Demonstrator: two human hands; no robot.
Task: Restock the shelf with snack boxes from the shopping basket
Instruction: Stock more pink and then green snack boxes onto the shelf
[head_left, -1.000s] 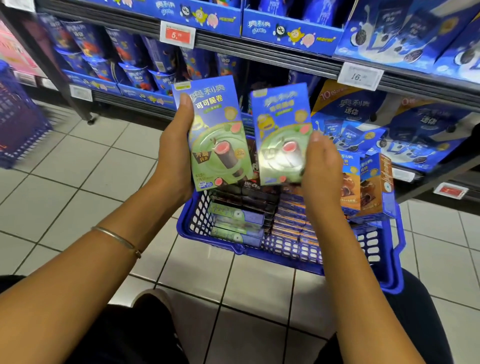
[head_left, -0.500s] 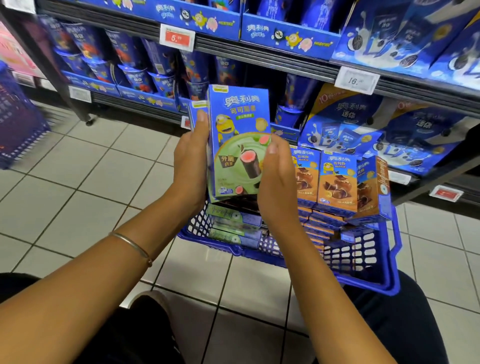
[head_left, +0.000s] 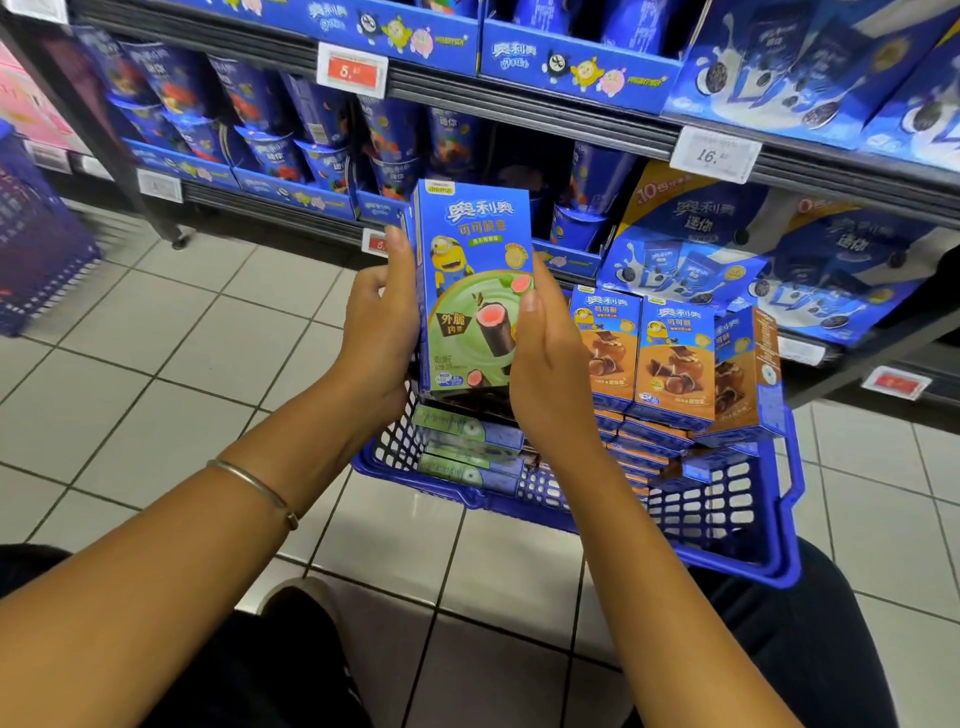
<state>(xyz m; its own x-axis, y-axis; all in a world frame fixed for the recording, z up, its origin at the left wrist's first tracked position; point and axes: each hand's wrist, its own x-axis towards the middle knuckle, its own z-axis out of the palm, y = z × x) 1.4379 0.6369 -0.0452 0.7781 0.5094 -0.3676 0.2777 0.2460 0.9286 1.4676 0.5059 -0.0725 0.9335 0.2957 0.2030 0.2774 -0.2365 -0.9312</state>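
Your body, as the head camera sees it. Both forearms are bare along all their visible length. Your left hand (head_left: 379, 332) and right hand (head_left: 545, 374) are bare too, with short, plain nails. A thin, silvery metal bangle (head_left: 254, 486) circles your left wrist. Dark, near-black trousers (head_left: 841, 649) cover both legs. Between them shows the tip of a shoe (head_left: 298, 595): dark upper, pale grey edge.

One head-worn wide-angle view, aimed forward and down.
Close above the forearms (head_left: 218, 525), it faces the blue plastic shopping basket (head_left: 717, 509) on the white tiled floor (head_left: 130, 364), with the dark metal shelf (head_left: 519, 111) beyond.
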